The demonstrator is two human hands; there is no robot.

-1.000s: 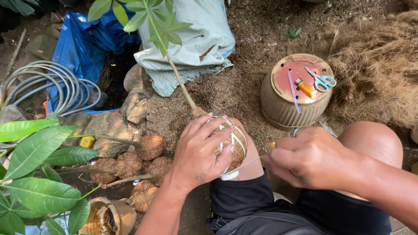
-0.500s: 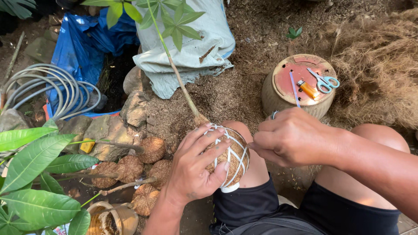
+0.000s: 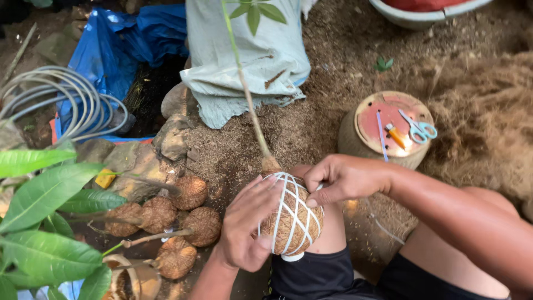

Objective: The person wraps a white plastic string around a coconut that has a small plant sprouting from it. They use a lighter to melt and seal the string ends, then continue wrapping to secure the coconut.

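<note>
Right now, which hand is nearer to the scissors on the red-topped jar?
Right. The right hand pinches string at the fibre ball's top, just below the scissors; the left hand cups the ball's far side.

single head-worn view, looking steeply down, close over the lap, dirt ground [image 3: 333, 50] beyond

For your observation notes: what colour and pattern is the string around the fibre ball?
Pale white string, criss-crossed in a diamond net; head view.
</note>
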